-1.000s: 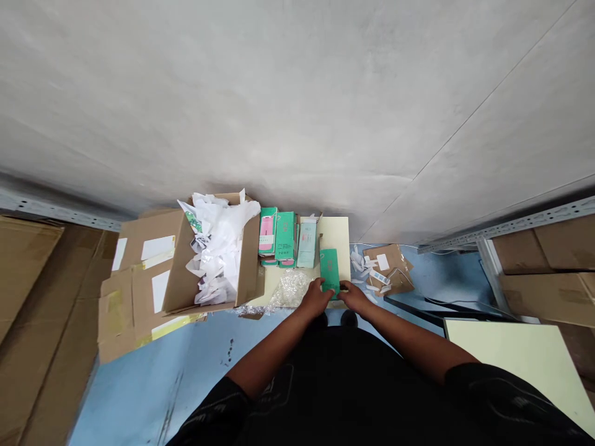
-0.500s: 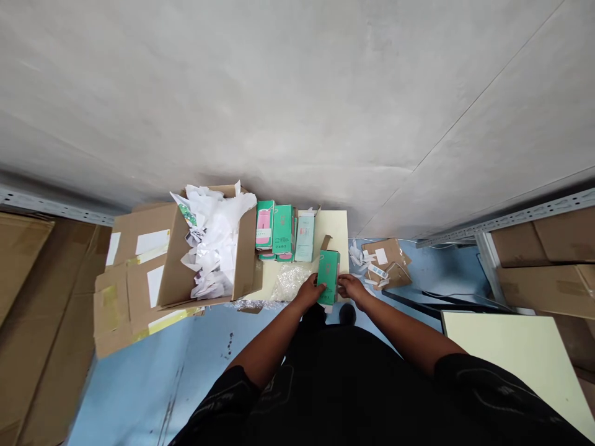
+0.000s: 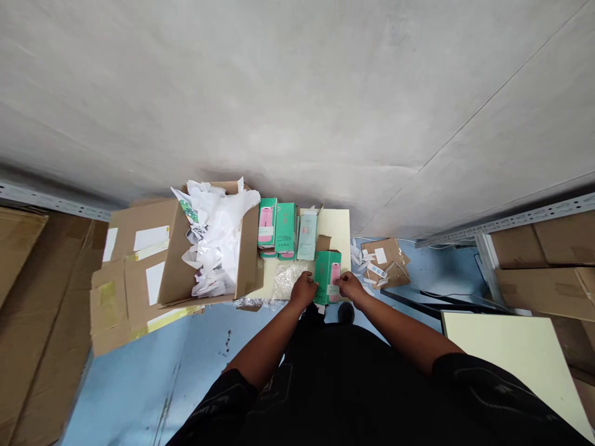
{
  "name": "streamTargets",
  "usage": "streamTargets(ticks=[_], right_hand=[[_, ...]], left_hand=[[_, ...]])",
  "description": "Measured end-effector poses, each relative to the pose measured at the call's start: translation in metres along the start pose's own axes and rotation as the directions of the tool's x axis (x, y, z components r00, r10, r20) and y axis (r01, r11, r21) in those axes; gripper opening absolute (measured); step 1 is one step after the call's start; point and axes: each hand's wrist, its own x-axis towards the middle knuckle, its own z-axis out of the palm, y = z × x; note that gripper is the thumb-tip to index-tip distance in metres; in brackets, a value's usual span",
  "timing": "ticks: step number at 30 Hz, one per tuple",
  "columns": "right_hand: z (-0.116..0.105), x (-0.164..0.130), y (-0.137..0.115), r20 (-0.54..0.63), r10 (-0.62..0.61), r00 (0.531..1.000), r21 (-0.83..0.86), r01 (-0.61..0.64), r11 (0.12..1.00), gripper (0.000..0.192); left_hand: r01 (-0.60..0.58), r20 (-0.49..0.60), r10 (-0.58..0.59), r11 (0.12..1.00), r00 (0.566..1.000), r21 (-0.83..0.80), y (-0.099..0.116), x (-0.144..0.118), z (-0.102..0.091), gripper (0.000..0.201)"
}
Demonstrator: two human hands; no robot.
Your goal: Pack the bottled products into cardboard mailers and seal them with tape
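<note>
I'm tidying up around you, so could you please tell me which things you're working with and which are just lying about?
In hand:
green box, flap open, held by left hand and right hand
cream board under it

Lying about:
row of boxes
carton of white paper
clear bag
scraps on blue floor

- We see a green carton [image 3: 326, 268] with a pink patch on its face.
- Our sleeves [image 3: 488, 396] are black.
- The board [image 3: 338, 230] is pale yellow.
- The row of cartons [image 3: 284, 230] is green, one with a pink panel, one paler mint.
- The big box [image 3: 246, 260] is brown, its paper [image 3: 214, 241] white.
- The floor [image 3: 139, 384] is blue.
- The wall [image 3: 297, 93] is grey.
</note>
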Motion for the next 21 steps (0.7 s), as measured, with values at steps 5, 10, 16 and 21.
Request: streamTargets(ticks=[5,10,16,21], right_hand=[[0.009,-0.002,-0.009,0.052,0.067,0.996,0.067,-0.071,0.995,0.036],[0.009,-0.010,-0.016,0.148,0.105,0.983,0.118,-0.123,0.985,0.047],[0.001,-0.019,-0.025,0.116,0.058,0.992,0.111,-0.071,0.991,0.051],[-0.014,-0.031,-0.035,0.020,-0.061,0.998,0.126,0.058,0.990,0.055]], left_hand=[[-0.046,0.020,0.047,0.998,0.999,-0.052,-0.002,-0.003,-0.006,0.026],[-0.027,0.192,0.076,0.969,0.978,-0.245,0.000,-0.009,0.004,0.049],[-0.013,0.259,0.114,0.932,0.959,-0.362,0.010,-0.012,0.007,0.060],[-0.059,0.245,0.189,0.888,0.951,-0.456,0.035,-0.019,0.005,0.064]])
